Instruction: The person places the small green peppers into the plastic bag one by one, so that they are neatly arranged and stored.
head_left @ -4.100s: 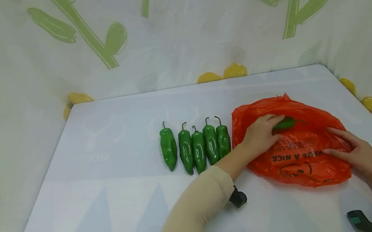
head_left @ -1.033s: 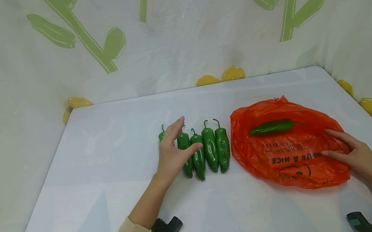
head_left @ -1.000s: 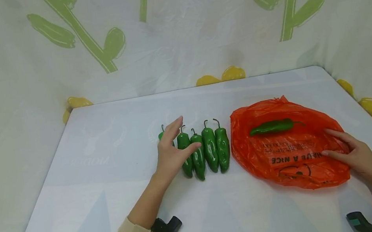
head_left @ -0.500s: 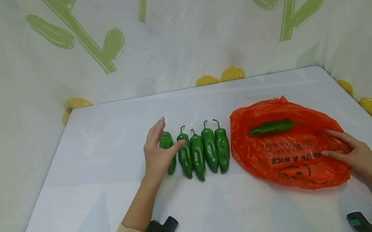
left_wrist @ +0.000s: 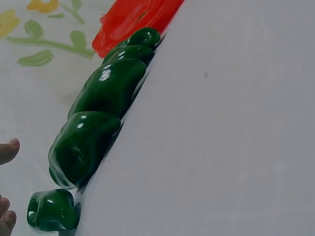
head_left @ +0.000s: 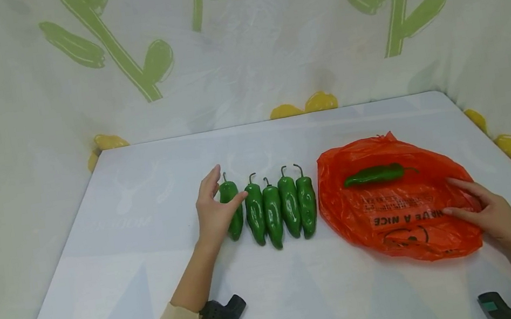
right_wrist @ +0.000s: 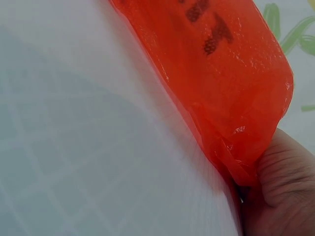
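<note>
Several green chili peppers (head_left: 273,214) lie side by side with their stems pointing away. My left hand (head_left: 214,211) is at the leftmost chili pepper (head_left: 236,226), thumb and fingers spread apart around it. In the left wrist view a gap shows between the thumb (left_wrist: 9,150) and that chili pepper (left_wrist: 51,211). To the right of the row, a red plastic bag (head_left: 415,249) with black print lies flat, and one chili pepper (head_left: 375,175) rests crosswise on it. My right hand (head_left: 490,211) rests on the bag's right edge, fingers and thumb extended over the plastic.
A pale table (head_left: 107,289) with faint triangle patterns bears everything. A curtain (head_left: 268,43) printed with green plants hangs behind it. Black wrist devices (head_left: 225,311) are on both wrists.
The left hand has let go of the chili pepper on the bag and moved left across the row to the leftmost one. The right hand has stayed on the bag.
</note>
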Demonstrator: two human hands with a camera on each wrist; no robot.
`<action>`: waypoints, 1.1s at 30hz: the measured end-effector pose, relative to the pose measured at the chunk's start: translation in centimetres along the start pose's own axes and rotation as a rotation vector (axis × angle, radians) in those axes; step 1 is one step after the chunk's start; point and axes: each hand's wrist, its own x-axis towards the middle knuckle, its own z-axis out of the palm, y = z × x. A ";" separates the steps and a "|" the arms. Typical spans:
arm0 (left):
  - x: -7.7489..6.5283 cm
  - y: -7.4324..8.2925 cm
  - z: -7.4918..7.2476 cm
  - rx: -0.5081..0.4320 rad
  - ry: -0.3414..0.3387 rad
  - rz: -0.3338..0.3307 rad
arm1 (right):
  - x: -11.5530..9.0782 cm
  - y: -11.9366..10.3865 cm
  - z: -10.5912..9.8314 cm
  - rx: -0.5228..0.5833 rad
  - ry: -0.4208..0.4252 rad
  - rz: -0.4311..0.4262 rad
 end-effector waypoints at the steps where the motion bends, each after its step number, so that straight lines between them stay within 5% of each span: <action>1: 0.0 -0.1 0.0 -0.003 0.003 -0.012 | 0.0 0.0 0.0 -0.001 0.000 -0.002; 10: 0.1 -1.1 -0.2 0.037 -0.043 -0.109 | 0.1 0.0 0.0 -0.020 0.005 0.012; 33: -0.6 -3.1 0.4 0.176 -0.103 -0.194 | 0.0 -0.2 -0.1 -0.029 -0.005 0.022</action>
